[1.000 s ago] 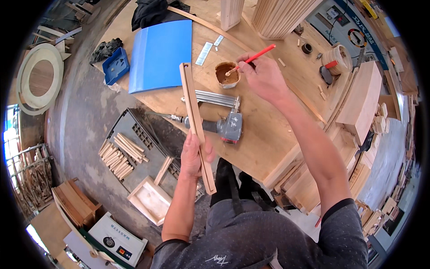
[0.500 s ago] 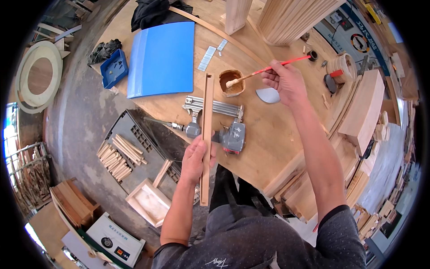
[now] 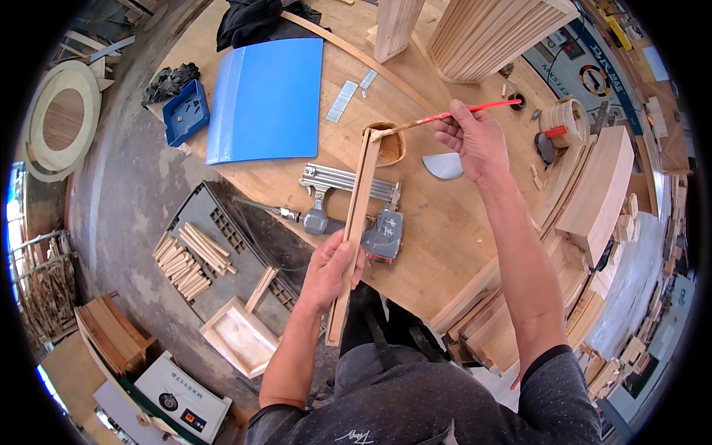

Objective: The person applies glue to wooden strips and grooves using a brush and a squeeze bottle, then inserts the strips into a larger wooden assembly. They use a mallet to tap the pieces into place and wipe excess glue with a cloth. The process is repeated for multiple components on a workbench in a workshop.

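My left hand (image 3: 331, 271) is closed round a long grooved wooden strip (image 3: 363, 185), held tilted with its far end leaning a little to the right. Between the fingers of my right hand (image 3: 472, 139) is a thin red-handled brush (image 3: 434, 117). Its pale, glue-coated tip meets the strip's far end, over the rim of a small tub of brownish glue (image 3: 390, 152). Beneath the strip, a grey nail gun (image 3: 382, 233) lies on the wooden table (image 3: 437, 245), partly hidden by it. A grey scraper blade (image 3: 443, 166) lies just left of my right wrist.
A blue folder-like sheet (image 3: 267, 100) and a blue tray (image 3: 185, 113) lie at the left. Nail strips (image 3: 341, 101) sit behind the tub. Slatted wooden pieces (image 3: 493, 37) stand at the back. Lower left, a grey crate top (image 3: 233, 278) carries several short sticks and a wooden frame.
The strip's far end has swung right, toward the tub. The brush tip has left the glue and now touches that end.
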Available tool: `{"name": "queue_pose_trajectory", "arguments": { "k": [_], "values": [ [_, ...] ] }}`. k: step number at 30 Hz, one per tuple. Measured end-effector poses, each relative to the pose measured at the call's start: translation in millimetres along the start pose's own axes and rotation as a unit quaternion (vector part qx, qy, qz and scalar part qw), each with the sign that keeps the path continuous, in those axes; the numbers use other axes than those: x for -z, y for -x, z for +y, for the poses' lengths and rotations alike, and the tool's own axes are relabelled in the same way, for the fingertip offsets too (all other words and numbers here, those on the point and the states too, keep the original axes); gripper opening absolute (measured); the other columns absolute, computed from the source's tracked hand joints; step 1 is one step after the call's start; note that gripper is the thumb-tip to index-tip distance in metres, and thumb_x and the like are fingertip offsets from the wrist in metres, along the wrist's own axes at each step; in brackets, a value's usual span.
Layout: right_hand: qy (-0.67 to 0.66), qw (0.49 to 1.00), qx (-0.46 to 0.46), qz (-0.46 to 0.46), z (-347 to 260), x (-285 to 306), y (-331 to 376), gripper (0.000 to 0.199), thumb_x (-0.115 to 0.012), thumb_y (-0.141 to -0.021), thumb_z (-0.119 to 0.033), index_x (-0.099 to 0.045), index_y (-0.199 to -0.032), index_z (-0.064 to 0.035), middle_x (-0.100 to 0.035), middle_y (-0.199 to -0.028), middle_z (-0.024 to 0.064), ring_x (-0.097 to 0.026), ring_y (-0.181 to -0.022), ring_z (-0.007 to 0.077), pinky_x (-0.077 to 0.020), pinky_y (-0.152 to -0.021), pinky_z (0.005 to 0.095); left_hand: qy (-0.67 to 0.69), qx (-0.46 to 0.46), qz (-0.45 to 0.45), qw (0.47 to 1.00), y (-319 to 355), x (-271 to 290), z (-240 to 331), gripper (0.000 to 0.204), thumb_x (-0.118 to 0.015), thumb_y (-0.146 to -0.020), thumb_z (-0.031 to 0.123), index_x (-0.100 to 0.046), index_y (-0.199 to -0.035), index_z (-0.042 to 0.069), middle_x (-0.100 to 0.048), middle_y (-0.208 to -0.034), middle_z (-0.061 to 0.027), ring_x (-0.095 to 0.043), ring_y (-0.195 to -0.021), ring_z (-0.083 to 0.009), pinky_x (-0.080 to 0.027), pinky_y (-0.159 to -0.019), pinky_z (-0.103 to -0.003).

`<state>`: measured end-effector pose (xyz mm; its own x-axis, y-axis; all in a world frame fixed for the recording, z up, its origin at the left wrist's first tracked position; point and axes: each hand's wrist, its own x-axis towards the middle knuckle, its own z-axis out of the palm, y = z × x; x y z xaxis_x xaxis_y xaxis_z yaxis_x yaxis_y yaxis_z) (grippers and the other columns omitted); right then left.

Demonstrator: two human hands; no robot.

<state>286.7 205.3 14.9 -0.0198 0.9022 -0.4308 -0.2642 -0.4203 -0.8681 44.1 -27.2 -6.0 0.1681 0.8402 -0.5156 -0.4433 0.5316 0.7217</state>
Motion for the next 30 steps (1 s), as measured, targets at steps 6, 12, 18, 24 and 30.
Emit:
{"name": "queue_pose_trajectory", "arguments": {
  "k": [6, 12, 18, 24, 30],
  "values": [
    [0.019, 0.999, 0.031, 0.023, -6, -2, 9, 0.03, -0.066, -0.101, -0.021, -0.059, -0.107, 0.0076, -0.07, -0.093, 0.0155, -0.072, -0.078, 0.0186, -0.0635, -0.069, 0.0282, -0.003, 0.001, -0.003, 1.0, 2, -3, -4, 0.047, -0.051, -0.107, 0.037, -0.054, -0.141, 0.004, -0.058, -0.082, -0.0023, -0.053, -0.06, -0.01, -0.043, -0.052, -0.023],
    [0.072, 0.989, 0.12, 0.039, -16, -15, 33, 0.025, -0.064, -0.102, -0.015, -0.063, -0.106, 0.0091, -0.072, -0.092, 0.0162, -0.073, -0.081, 0.0194, -0.0634, -0.071, 0.0287, -0.017, -0.004, 0.0, 1.0, 5, -7, -3, 0.041, -0.051, -0.108, 0.035, -0.056, -0.136, 0.006, -0.058, -0.082, -0.0016, -0.053, -0.06, -0.0092, -0.043, -0.052, -0.022],
    [0.172, 0.96, 0.219, -0.007, -14, -27, 66, 0.015, -0.067, -0.1, -0.01, -0.068, -0.103, 0.0043, -0.072, -0.089, 0.0082, -0.069, -0.081, 0.0112, -0.0585, -0.072, 0.0256, -0.038, -0.006, 0.011, 0.999, 7, -8, -4, 0.032, -0.05, -0.109, 0.031, -0.059, -0.127, 0.006, -0.058, -0.081, -0.0012, -0.054, -0.059, -0.0087, -0.044, -0.052, -0.023],
    [0.259, 0.913, 0.299, -0.101, -16, -29, 84, 0.006, -0.065, -0.099, -0.001, -0.067, -0.102, 0.0029, -0.06, -0.079, -0.0012, -0.05, -0.07, 0.0054, -0.0421, -0.06, 0.0233, -0.084, 0.001, 0.032, 0.996, 10, -10, -2, 0.028, -0.049, -0.109, 0.028, -0.06, -0.122, 0.006, -0.058, -0.08, 0.0, -0.054, -0.06, -0.0071, -0.045, -0.053, -0.022],
    [0.304, 0.911, 0.253, -0.111, -29, -31, 90, 0.009, -0.064, -0.098, -0.001, -0.067, -0.105, 0.0036, -0.063, -0.084, 0.0015, -0.052, -0.068, 0.0063, -0.0436, -0.06, 0.024, -0.139, -0.016, 0.044, 0.989, 11, -7, -2, 0.027, -0.053, -0.107, 0.029, -0.061, -0.118, 0.005, -0.058, -0.079, 0.001, -0.054, -0.061, -0.006, -0.044, -0.054, -0.022]
  ]
}}
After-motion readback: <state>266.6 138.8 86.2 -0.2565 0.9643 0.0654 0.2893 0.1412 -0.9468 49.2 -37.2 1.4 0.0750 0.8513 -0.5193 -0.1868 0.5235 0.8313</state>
